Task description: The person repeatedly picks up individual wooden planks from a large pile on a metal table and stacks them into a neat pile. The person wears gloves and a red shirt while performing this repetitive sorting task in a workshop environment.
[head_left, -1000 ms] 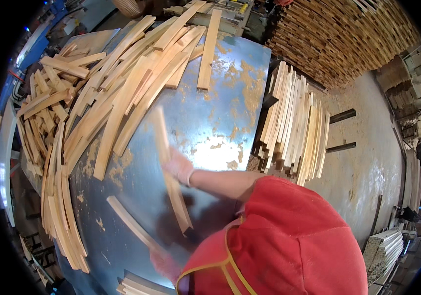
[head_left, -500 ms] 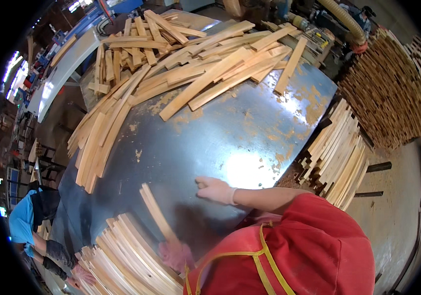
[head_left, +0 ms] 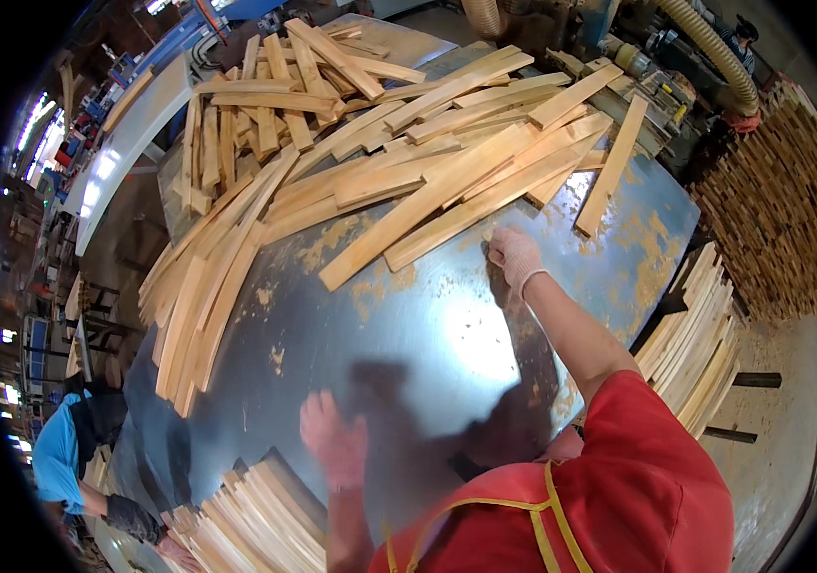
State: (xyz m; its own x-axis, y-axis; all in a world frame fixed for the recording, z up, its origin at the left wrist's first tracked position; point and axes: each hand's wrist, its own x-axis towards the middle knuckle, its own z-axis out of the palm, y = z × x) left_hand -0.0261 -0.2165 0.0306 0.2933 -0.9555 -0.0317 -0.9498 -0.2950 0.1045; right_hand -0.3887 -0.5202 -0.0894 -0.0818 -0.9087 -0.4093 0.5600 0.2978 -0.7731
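My right hand, in a pale knit glove, is stretched over the metal tabletop just below the heap of curved wooden slats. Its fingers are curled together and no slat shows in them. Nearer to me, my left hand in a pinkish glove is raised above the table, slightly blurred, thumb apart from the fingers and nothing held. Beside it, at the lower left, lies a neat row of slats packed side by side. A co-worker's gloved hand touches the left end of that row.
The shiny metal table carries patches of sawdust. More slats lie crosswise at its far left. Off the right edge stand a slat stack and a tall wood pile. A ribbed hose hangs at the back right.
My left hand has let go of a slat, which now cannot be told apart from the row, and has risen forward. My right hand has reached farther forward and right toward the heap.
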